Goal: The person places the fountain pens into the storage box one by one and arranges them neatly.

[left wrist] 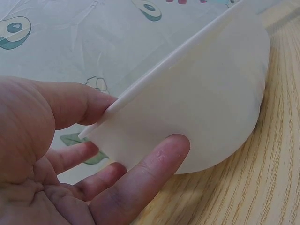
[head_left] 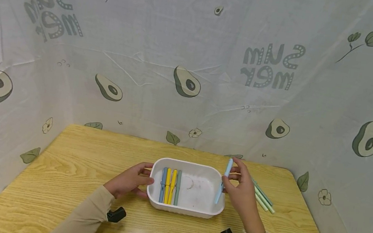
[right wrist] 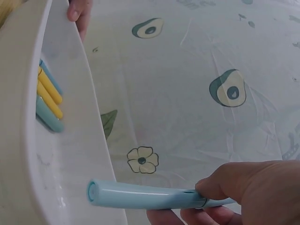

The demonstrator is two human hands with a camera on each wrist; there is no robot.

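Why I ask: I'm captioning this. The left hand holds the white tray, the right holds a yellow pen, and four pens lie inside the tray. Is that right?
Not quite: the pen in the right hand is light blue, not yellow, as the right wrist view shows. The left hand does hold the white tray, and four pens lie inside.

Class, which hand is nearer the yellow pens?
Left. The left hand holds the white tray at its left end, close to the yellow pens; the right hand holds a light-blue pen at the opposite end.
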